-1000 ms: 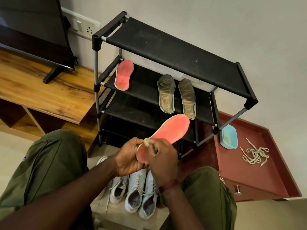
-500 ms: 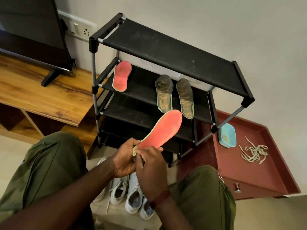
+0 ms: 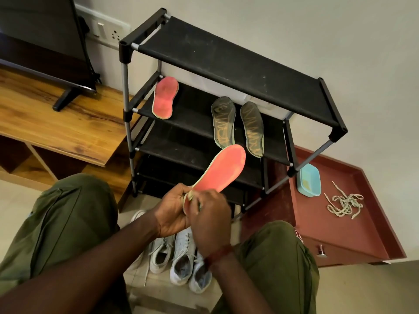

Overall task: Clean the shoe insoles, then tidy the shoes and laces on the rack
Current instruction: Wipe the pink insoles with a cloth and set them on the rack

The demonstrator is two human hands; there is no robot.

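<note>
- A television (image 3: 45,41) stands on a wooden desk (image 3: 56,132) at the left, with a wall socket (image 3: 108,30) on the pale wall behind.
- A black rack (image 3: 226,60) stands against the wall. Its second shelf carries a pink insole (image 3: 165,97) at the left end and two dark insoles (image 3: 223,122) side by side further right.
- Before the rack, the left hand (image 3: 172,214) and right hand (image 3: 210,220) each have their grip clamped on the heel of the held insole (image 3: 223,168), pink face up.
- White shoes (image 3: 181,257) sit on the tiled floor between the knees.
- At the right, a maroon cabinet (image 3: 340,234) bears a blue tub (image 3: 308,180) and loose laces (image 3: 344,203).
</note>
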